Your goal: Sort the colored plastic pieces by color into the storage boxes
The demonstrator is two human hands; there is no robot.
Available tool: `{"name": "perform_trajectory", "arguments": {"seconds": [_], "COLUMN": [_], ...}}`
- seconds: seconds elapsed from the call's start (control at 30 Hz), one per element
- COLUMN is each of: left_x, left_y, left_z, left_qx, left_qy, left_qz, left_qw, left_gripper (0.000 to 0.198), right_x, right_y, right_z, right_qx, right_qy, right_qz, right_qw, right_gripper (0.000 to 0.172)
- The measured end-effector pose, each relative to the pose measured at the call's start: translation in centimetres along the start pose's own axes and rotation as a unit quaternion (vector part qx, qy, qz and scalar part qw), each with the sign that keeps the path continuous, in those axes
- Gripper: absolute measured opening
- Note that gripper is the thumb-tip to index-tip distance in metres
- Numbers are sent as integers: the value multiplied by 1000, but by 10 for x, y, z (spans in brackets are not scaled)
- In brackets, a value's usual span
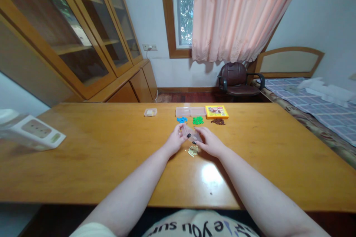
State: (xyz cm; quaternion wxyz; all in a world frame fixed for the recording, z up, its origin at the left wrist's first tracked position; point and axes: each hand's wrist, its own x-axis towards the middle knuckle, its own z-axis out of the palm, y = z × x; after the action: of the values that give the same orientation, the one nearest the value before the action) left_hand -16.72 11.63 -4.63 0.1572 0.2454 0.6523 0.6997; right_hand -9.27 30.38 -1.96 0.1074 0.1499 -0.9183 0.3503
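Between my two hands is a small clear plastic box (194,133), held tilted over the table. My left hand (177,140) grips its left end, and my right hand (209,140) has the right end, both with fingers closed on it. Just below the box lies a pile of small cream-coloured pieces (193,150). Beyond my hands sit separate piles of small blue pieces (182,120), green pieces (198,120) and brown pieces (218,122). Behind the blue and green piles is an open clear plastic case (183,112).
A yellow printed box (217,112) lies right of the case. Farther left is another small clear container (150,112) with pale contents. A white-and-clear appliance or dispenser (36,131) stands at the table's left. An office chair (236,79) and a bed (319,92) are beyond the table (97,166).
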Motion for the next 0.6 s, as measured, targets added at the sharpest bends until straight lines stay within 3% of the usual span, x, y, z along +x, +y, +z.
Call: {"name": "perform_trajectory", "arguments": {"seconds": [0.17,0.6], "left_x": [-4,-6], "left_y": [6,23], "left_z": [12,18], "left_qx": [-62,-50], "left_qy": [4,38], "left_qz": [-21,-61], "left_qw": [998,996], "left_gripper": [79,65], "right_x": [-1,-6], "right_y": [-4,-7], "right_z": [0,3], "right_qx": [1,-99], "right_qy": [-11,1], "right_qz": [-23,-39], "right_qw": [1000,994], "right_gripper": [51,48]}}
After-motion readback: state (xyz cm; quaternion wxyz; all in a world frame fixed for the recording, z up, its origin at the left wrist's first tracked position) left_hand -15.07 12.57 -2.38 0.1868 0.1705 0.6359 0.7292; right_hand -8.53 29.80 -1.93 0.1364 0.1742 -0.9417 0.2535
